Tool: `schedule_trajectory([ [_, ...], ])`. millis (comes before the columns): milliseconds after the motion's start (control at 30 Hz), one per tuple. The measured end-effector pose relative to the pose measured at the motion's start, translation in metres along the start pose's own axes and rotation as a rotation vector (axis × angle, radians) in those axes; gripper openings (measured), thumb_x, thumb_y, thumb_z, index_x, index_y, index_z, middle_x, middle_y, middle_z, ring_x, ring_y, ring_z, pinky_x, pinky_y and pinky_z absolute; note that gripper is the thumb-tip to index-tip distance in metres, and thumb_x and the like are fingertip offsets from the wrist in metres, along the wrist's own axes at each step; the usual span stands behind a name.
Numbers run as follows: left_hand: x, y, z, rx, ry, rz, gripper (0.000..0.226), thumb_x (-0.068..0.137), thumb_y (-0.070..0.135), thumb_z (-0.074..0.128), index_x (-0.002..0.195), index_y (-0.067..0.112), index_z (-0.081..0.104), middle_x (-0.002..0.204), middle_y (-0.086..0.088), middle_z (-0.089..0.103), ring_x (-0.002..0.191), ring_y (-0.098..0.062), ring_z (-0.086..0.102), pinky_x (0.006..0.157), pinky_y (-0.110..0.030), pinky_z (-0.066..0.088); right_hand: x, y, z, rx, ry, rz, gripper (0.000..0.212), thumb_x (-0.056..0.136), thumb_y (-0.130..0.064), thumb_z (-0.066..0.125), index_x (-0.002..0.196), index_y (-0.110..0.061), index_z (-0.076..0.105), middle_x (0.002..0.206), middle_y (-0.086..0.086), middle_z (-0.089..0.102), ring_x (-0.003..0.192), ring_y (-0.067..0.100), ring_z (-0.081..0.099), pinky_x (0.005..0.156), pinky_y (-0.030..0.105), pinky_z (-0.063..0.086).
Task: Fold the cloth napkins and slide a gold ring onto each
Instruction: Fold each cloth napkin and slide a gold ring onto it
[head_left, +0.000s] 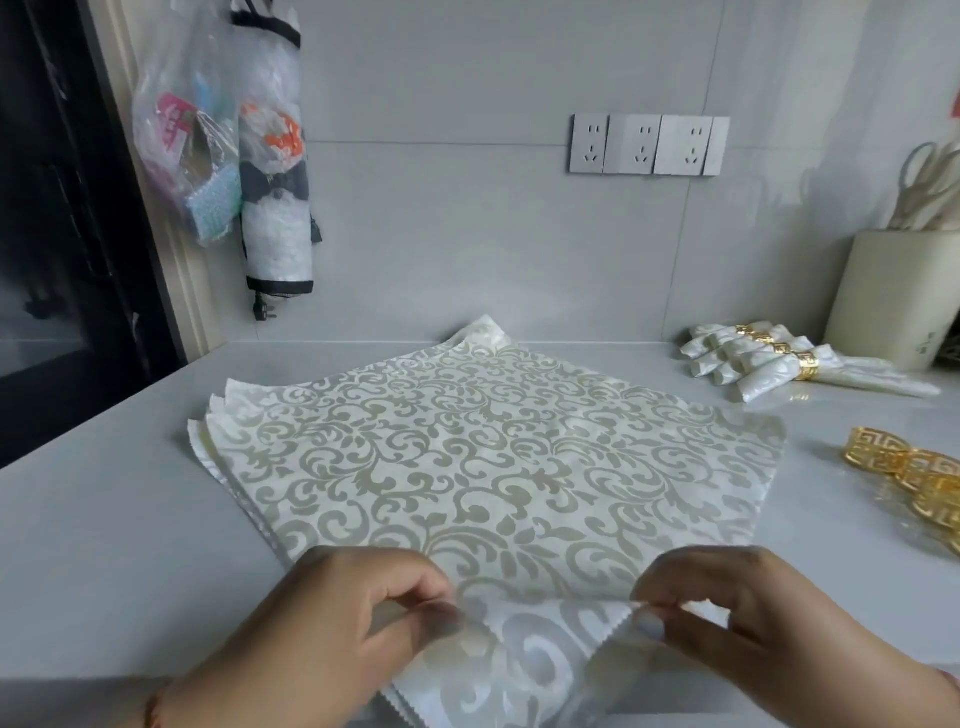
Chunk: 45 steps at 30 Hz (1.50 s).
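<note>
Fold starting: near corner of top damask napkin (493, 467) pinched and turned up, stack flat on counter (104, 545).
Left hand (332, 623) and right hand (753, 623) each pinch that lifted edge. Next, I judge: carry it away from the grip toward the far corner. Room ahead is open; loose gold rings (904, 467) right of the grip, ringed napkins (769, 358) beyond.
</note>
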<state>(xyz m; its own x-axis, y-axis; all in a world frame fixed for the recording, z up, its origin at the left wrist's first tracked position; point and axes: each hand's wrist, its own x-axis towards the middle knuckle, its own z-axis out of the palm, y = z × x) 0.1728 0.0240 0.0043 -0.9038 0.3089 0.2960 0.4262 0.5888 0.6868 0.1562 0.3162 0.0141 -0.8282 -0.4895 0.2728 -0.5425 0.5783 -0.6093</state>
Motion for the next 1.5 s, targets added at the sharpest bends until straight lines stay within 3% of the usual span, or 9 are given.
schedule_trajectory([
  [167,-0.018,0.03,-0.008,-0.198,-0.056,-0.145,0.066,0.03,0.098,0.051,0.077,0.055,0.069,0.072,0.026,0.069,0.07,0.011,0.065,0.071,-0.002,0.044,-0.011,-0.016,-0.025,0.151,-0.093,-0.006,0.037,0.064,-0.081,0.057,0.064,-0.046,0.069,0.065,-0.019,0.065,0.067,0.001,0.066,0.064,0.007,0.045],
  [300,-0.006,0.049,-0.022,-0.304,-0.224,-0.196,0.047,0.044,0.08,0.069,0.077,0.047,0.072,0.064,0.017,0.068,0.054,0.011,0.058,0.056,-0.003,0.039,-0.004,-0.027,-0.047,0.239,-0.107,0.047,0.049,0.057,-0.079,0.067,0.058,-0.03,0.072,0.053,-0.006,0.061,0.051,-0.002,0.057,0.053,0.006,0.039],
  [400,0.023,0.045,-0.03,-0.249,-0.129,-0.139,0.051,0.047,0.077,0.074,0.078,0.036,0.074,0.066,0.0,0.072,0.056,-0.001,0.059,0.057,-0.011,0.044,0.014,-0.021,-0.057,0.14,0.032,0.076,0.043,0.062,-0.074,0.065,0.063,-0.031,0.071,0.056,-0.006,0.065,0.048,-0.004,0.051,0.05,0.008,0.039],
  [633,0.148,-0.013,-0.022,0.013,0.04,-0.236,0.024,0.08,0.024,0.077,0.062,0.017,0.063,0.06,0.004,0.065,0.053,-0.005,0.051,0.052,-0.016,0.037,0.126,0.044,-0.049,-0.132,0.092,0.278,0.024,0.085,-0.029,0.07,0.062,-0.024,0.066,0.059,-0.013,0.061,0.052,-0.004,0.049,0.052,0.01,0.037],
  [800,0.235,-0.06,-0.008,0.273,-0.025,-0.329,0.029,0.086,0.027,0.069,0.061,0.023,0.056,0.065,0.01,0.055,0.059,-0.005,0.05,0.056,-0.013,0.038,0.21,0.099,-0.043,-0.353,0.022,0.394,0.022,0.087,-0.033,0.063,0.075,-0.015,0.067,0.072,0.004,0.058,0.067,0.016,0.051,0.056,0.022,0.036],
  [1000,0.309,-0.099,0.011,0.358,0.002,-0.464,0.017,0.084,0.036,0.07,0.073,0.026,0.061,0.081,0.007,0.063,0.081,-0.014,0.06,0.073,-0.019,0.043,0.282,0.156,-0.033,-0.471,0.016,0.496,0.043,0.086,-0.031,0.062,0.05,-0.018,0.042,0.052,-0.001,0.038,0.051,0.015,0.037,0.044,0.021,0.026],
  [1133,0.344,-0.12,0.016,0.396,0.026,-0.545,0.02,0.082,0.04,0.069,0.086,0.021,0.065,0.098,-0.001,0.069,0.096,-0.022,0.064,0.09,-0.032,0.051,0.307,0.18,-0.025,-0.39,0.088,0.57,0.017,0.083,-0.024,0.061,0.074,-0.01,0.065,0.069,0.003,0.053,0.068,0.02,0.048,0.049,0.022,0.032],
  [1267,0.371,-0.139,0.017,0.446,-0.006,-0.57,0.042,0.085,0.042,0.063,0.103,0.004,0.063,0.11,-0.014,0.067,0.104,-0.031,0.062,0.093,-0.04,0.05,0.328,0.192,-0.023,-0.371,0.102,0.589,0.024,0.084,-0.023,0.059,0.094,-0.004,0.069,0.093,0.012,0.069,0.075,0.023,0.054,0.062,0.022,0.04],
  [1500,0.383,-0.153,0.016,0.474,0.026,-0.595,0.037,0.085,0.042,0.065,0.112,0.017,0.063,0.111,-0.003,0.066,0.109,-0.027,0.059,0.1,-0.042,0.045,0.35,0.2,-0.022,-0.397,0.074,0.614,0.03,0.085,-0.028,0.061,0.106,-0.007,0.066,0.109,0.009,0.067,0.1,0.026,0.063,0.081,0.029,0.05],
])
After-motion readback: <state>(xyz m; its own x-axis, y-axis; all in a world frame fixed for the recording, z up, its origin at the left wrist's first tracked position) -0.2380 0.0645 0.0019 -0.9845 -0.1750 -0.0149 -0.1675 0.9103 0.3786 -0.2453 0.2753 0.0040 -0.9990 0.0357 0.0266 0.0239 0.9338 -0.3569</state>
